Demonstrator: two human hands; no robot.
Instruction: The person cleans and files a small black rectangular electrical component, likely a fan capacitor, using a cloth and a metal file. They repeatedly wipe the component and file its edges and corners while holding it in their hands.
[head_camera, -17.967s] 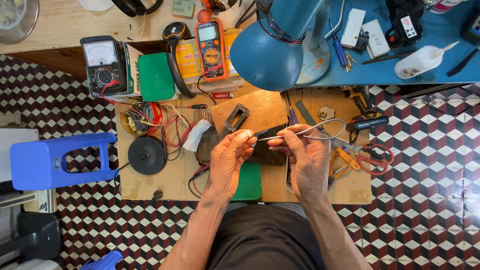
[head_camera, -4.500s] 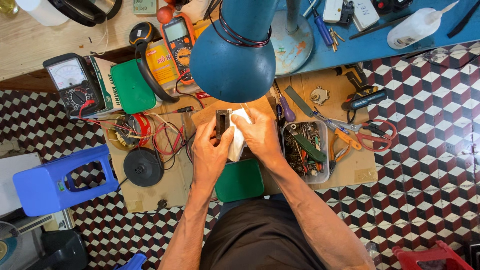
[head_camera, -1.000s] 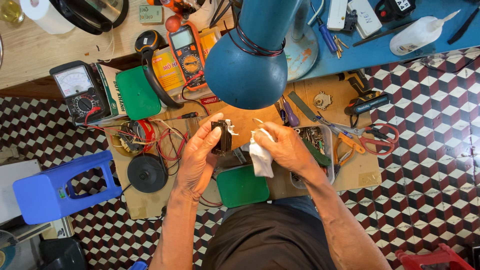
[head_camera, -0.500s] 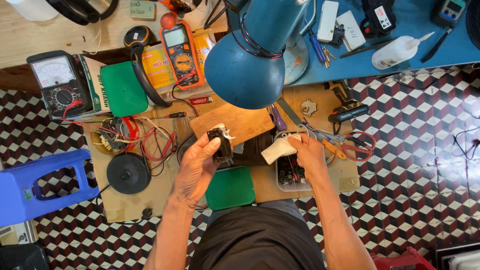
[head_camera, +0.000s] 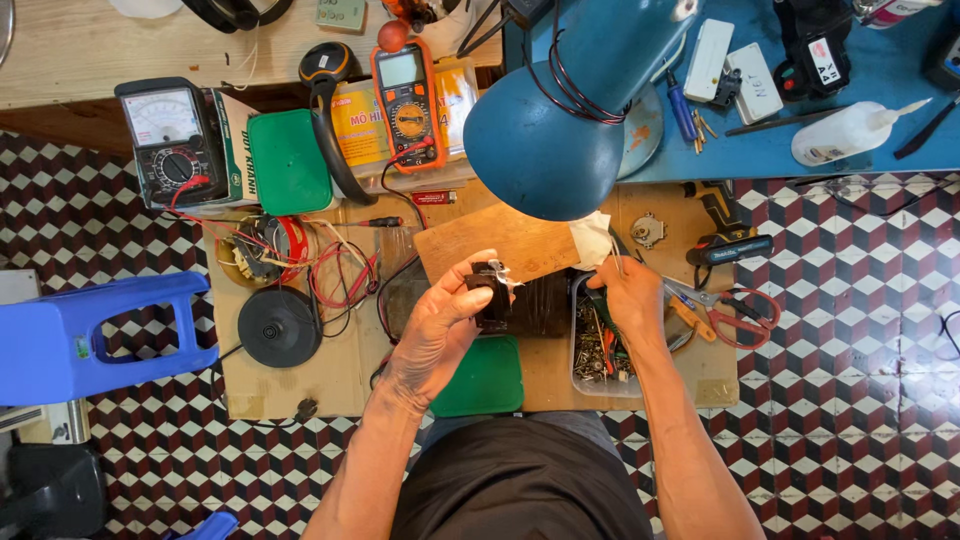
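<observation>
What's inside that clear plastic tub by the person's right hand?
The tub holds a heap of small metal parts, likely screws, and a green-handled tool. The right hand covers its upper part.

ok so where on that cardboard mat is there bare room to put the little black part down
Bare cardboard lies in front of the black round speaker, along the near-left corner, and in a smaller strip right of the clear parts tray below the red-handled scissors. The wooden board is also mostly bare. It is crowded around the red wire tangle and near both hands.
</observation>
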